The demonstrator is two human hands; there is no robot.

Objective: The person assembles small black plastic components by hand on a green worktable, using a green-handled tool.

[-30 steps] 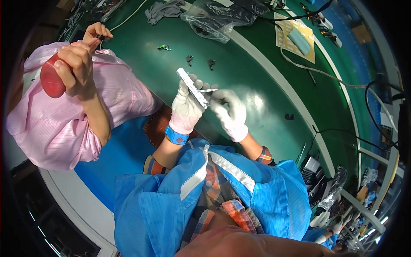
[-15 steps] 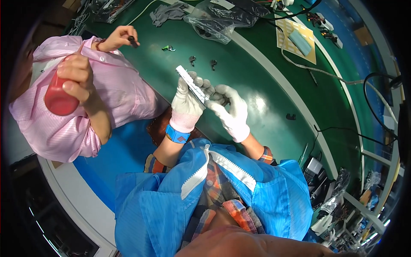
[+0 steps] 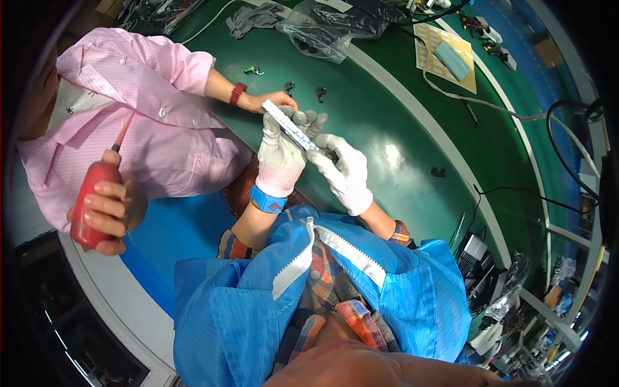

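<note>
Gloved in white, my left hand (image 3: 278,155) is wrapped round a long, narrow white bar (image 3: 288,124) with a dark edge; its exact kind I cannot make out. The bar slants from far left to near right above the green table. At its near end, the thumb and fingers of my right hand (image 3: 347,173), also gloved, close on it. Beyond the bar on the table lie two small black parts (image 3: 289,88) (image 3: 321,94) and a small green piece (image 3: 253,70). A co-worker's hand (image 3: 274,102) is just behind the bar's far end; whether it touches is hidden.
To my left, the co-worker in pink holds a red squeeze bottle (image 3: 97,203) with a thin spout. A grey cloth (image 3: 251,20) and a clear plastic bag (image 3: 319,39) lie at the back. A black part (image 3: 438,172) rests at right; cables (image 3: 541,201) run along the right side.
The co-worker's far hand has reached right toward the bar's far end; the dark piece it held no longer shows. Their red bottle has dropped lower. My hands and the bar have barely shifted.
</note>
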